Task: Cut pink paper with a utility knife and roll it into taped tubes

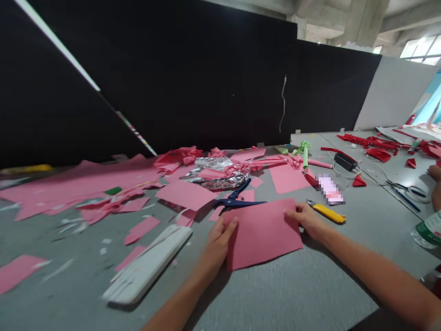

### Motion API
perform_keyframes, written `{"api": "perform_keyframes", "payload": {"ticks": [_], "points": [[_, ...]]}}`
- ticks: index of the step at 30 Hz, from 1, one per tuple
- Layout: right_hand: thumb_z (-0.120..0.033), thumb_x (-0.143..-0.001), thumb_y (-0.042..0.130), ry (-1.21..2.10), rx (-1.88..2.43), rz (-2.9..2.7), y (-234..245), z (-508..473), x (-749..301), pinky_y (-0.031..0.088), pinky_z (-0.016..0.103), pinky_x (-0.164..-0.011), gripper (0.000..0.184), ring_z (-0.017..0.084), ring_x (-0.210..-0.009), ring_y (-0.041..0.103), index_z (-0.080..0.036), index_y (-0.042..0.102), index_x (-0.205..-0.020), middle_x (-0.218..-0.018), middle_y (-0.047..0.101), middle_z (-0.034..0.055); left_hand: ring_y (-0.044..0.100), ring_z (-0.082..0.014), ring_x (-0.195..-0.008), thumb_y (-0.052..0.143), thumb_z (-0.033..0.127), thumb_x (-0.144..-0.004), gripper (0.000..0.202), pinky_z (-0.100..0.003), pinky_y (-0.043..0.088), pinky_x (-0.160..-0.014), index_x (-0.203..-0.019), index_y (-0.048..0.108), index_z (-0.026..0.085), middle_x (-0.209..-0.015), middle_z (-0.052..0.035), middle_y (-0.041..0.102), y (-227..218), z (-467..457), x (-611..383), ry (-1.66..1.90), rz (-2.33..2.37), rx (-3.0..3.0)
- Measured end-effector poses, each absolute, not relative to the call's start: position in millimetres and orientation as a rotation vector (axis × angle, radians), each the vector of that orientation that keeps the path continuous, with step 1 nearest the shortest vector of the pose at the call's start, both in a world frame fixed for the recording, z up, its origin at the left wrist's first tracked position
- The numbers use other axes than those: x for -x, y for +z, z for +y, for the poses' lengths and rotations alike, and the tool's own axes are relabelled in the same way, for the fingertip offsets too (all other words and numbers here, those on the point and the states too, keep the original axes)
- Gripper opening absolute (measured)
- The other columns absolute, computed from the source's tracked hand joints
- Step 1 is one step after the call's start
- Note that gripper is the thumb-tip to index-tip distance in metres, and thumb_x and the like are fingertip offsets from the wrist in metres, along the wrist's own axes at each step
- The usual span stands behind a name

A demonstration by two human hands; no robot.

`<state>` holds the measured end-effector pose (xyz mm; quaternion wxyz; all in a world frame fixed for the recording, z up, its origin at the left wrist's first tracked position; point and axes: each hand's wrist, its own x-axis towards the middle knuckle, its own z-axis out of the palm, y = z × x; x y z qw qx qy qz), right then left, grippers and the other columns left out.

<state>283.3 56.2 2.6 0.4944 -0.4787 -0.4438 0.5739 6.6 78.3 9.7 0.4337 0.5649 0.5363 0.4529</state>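
A rectangular sheet of pink paper (264, 234) is held up over the grey table between both hands. My left hand (220, 241) pinches its left edge, thumb on the near face. At the upper right edge, my right hand (305, 219) grips the same sheet between thumb and fingers. Dark blue scissors (236, 200) lie with their blades apart just behind the sheet. Close to my right hand rests a yellow utility knife (329, 213). Another pink sheet (186, 195) lies to the left of the scissors.
A long white block (149, 266) lies left of my left forearm. Pink paper scraps (141, 229) and crumpled silver foil (215, 172) cover the back. On the right are a phone (330, 189), a black adapter (345, 162), a bottle (429, 230) and another person's hand (436, 174).
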Motion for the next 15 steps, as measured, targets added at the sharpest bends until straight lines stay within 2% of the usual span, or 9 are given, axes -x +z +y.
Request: {"api": "perform_keyframes", "payload": {"ticks": [2,7,13,15], "points": [[-0.066,-0.071,0.095,1.398,1.162,-1.072,0,56,-288,0.056,0.034,-0.073,0.054,0.022,-0.077,0.073,-0.018,0.082,-0.094,-0.087,0.081,0.0081,0.073,-0.0299,-0.085,0.076,0.078,-0.080,0.057,-0.038,0.061,-0.070,-0.095,0.069,0.024,-0.084,-0.0029,0.076,6,79,-9,1.075,1.246,-1.360],[-0.064,-0.070,0.096,1.345,1.181,-1.095,-3,57,-298,0.054,0.034,-0.072,0.055,0.021,-0.073,0.071,-0.016,0.083,-0.095,-0.087,0.082,0.0079,0.073,-0.0278,-0.087,0.075,0.067,-0.086,0.047,-0.038,0.060,-0.076,-0.105,0.071,0.024,-0.095,-0.0033,0.078,6,82,-7,1.000,1.103,-1.353],[-0.061,-0.072,0.095,1.325,1.211,-1.139,-9,57,-299,0.052,0.033,-0.068,0.051,0.021,-0.069,0.070,-0.015,0.083,-0.092,-0.081,0.081,0.0068,0.069,-0.0240,-0.080,0.069,0.062,-0.088,0.051,-0.032,0.055,-0.068,-0.123,0.075,0.024,-0.090,-0.0019,0.075,19,95,9,0.891,1.170,-1.515],[-0.062,-0.073,0.094,1.328,1.217,-1.153,-9,56,-299,0.052,0.033,-0.066,0.050,0.021,-0.068,0.070,-0.016,0.082,-0.090,-0.081,0.080,0.0064,0.070,-0.0247,-0.085,0.066,0.060,-0.090,0.048,-0.033,0.056,-0.074,-0.120,0.077,0.024,-0.094,-0.0028,0.077,20,97,11,0.876,1.183,-1.596]]}}
